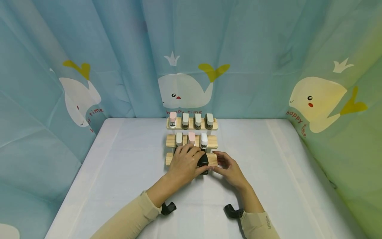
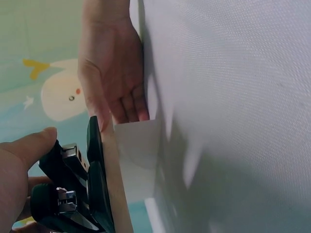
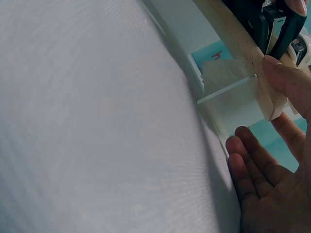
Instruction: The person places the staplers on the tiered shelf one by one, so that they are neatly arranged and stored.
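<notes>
A three-tier display rack with pale wooden boards (image 1: pixel 213 142) stands on the table. My left hand (image 1: pixel 184 163) reaches over the bottom tier and grips a black stapler (image 1: pixel 203 160) there between thumb and fingers. In the left wrist view, a second dark stapler (image 2: pixel 48 206) sits beside it on the same board, and its base touches the wood. My right hand (image 1: pixel 231 169) pinches the right end of the bottom board (image 3: pixel 269 99), thumb in front and index finger behind. Its other fingers hang loosely below, near a clear side support (image 3: pixel 231 97).
Small staplers with grey, white and pink tops stand on the upper tiers, such as a pink one (image 1: pixel 172 119) at top left and a white one (image 1: pixel 204 140) in the middle tier. A white cloth covers the table (image 1: pixel 125 159). Whale-printed curtains (image 1: pixel 256 59) hang behind it.
</notes>
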`<state>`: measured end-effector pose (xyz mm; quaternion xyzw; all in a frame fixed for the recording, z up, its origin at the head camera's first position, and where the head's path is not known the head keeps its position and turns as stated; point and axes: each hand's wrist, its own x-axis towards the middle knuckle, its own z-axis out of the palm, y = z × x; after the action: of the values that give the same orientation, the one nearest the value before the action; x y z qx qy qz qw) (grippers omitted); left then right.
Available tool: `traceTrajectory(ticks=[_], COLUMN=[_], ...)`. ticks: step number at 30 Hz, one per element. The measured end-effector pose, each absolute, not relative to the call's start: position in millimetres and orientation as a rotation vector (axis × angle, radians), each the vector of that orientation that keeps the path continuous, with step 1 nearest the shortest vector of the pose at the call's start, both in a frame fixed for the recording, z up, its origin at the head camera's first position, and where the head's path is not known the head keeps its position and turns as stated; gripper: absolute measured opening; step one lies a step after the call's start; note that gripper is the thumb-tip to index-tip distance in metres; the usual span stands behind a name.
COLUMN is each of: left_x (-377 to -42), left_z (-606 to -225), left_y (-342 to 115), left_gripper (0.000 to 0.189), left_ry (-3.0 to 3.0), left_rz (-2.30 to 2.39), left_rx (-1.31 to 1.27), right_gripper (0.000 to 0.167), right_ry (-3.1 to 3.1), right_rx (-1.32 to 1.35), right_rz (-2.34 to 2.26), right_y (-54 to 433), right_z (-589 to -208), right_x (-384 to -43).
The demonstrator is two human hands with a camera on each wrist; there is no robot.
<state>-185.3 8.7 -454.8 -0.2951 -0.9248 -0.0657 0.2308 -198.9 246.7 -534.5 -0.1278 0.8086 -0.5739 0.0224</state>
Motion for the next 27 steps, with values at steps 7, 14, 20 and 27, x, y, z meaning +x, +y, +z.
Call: traceTrajectory(ticks=[7,14,20,27], left_x=[-186,-185,-184,-183], left_z=[-455,-453,-449,-448], left_y=[8,4,-1,-11], left_gripper=[0.058,0.057,0.055,0.053], left_ry=[-2.52,-2.483,-2.453,-2.458], left_rz=[-0.197,-0.218,-0.275,-0.324], left_rx=[-0.82,-0.832,-0.835,-0.839], right_gripper=[0.062,0.062,0.062,0.062], right_ry=[2.504,2.491,2.494,2.495], right_rx=[-0.4,-0.403,-0.404,-0.387], right_rz=[-1.781,-1.791,-1.785,-1.79], right_y=[246,246,246,246], right_z=[-533,-533,-534,-535], right_x=[-198,-198,-198,-198])
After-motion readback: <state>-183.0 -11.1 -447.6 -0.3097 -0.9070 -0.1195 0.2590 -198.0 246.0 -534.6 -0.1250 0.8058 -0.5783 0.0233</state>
